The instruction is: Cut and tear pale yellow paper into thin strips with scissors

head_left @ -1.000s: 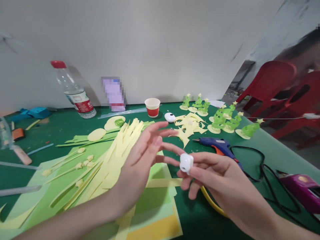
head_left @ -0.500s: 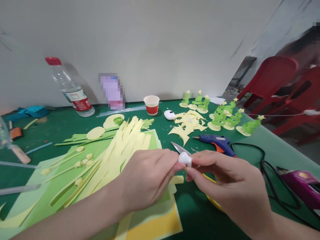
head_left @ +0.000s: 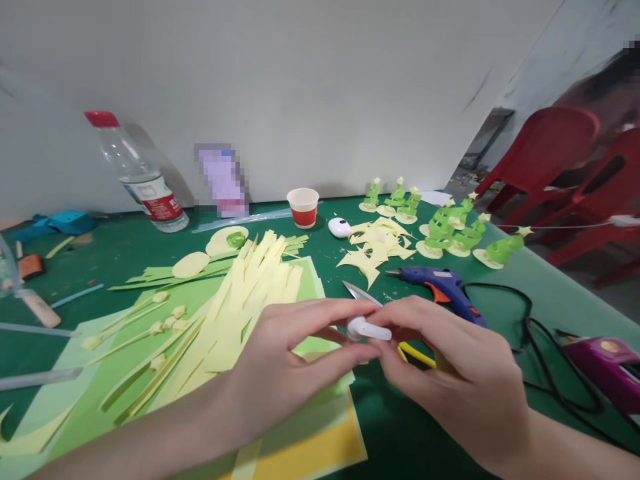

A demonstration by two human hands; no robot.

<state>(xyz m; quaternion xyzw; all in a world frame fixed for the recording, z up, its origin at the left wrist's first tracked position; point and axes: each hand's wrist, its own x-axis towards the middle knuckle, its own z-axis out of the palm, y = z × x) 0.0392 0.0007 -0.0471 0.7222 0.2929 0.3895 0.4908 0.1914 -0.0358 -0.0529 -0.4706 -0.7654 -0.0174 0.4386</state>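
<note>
A white wireless earbud [head_left: 367,329] is held between my two hands, its stem pointing right. My right hand [head_left: 455,380] pinches the stem end with thumb and index finger. My left hand [head_left: 295,360] has its thumb and index finger curved about the rounded head, their tips close to my right fingertips. Just behind and under the hands lies a pair of scissors, its blade [head_left: 357,291] pointing away and its yellow handle [head_left: 419,355] partly covered by my right hand. Below my left hand are pale yellow paper strips [head_left: 235,313] on green sheets [head_left: 85,413].
A blue glue gun [head_left: 443,283] with a black cord and a purple tool [head_left: 603,370] lie right. Behind stand a paper cup [head_left: 304,208], a white rounded case [head_left: 340,228], paper scraps [head_left: 377,247] and several green paper trees [head_left: 440,230]. A water bottle [head_left: 145,180] stands left.
The earbud has been turned: its rounded end faced me before, and now its stem shows lengthwise. My left thumb and index finger have spread wider apart.
</note>
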